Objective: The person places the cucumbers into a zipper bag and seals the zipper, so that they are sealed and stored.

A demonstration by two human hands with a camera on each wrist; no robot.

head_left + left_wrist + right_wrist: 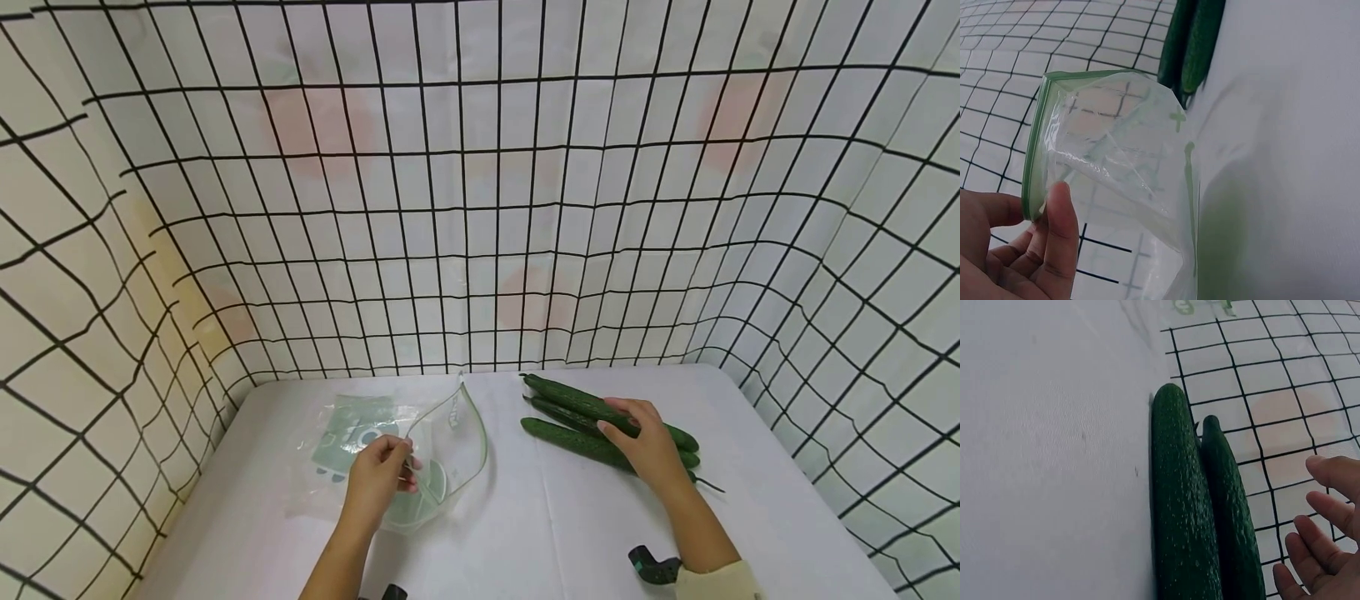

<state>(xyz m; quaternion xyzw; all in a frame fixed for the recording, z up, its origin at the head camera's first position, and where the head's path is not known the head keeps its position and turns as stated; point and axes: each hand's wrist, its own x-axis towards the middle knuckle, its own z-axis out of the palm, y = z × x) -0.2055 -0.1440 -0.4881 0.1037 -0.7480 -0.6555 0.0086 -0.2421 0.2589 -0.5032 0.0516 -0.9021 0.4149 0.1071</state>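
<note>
My left hand (378, 475) pinches the green zip rim of a clear plastic zip bag (480, 417). In the left wrist view, the bag's mouth (1030, 150) stands spread apart, with thumb and fingertips at one edge of the rim. On the right of the table, three dark green cucumbers (558, 437) lie side by side at a slant. My right hand (648, 442) is over them, nearest the farthest cucumber (577, 400). From the right wrist, its fingers (1316, 550) look spread, with nothing between them; two cucumbers (1179, 487) show below. Contact there is unclear.
Clear plastic with green print (348, 442) lies flat on the white table (525, 542), left of the raised rim. A white curtain with black grid lines (480, 208) surrounds the table at the back and sides. Black devices (652, 567) sit at the wrists.
</note>
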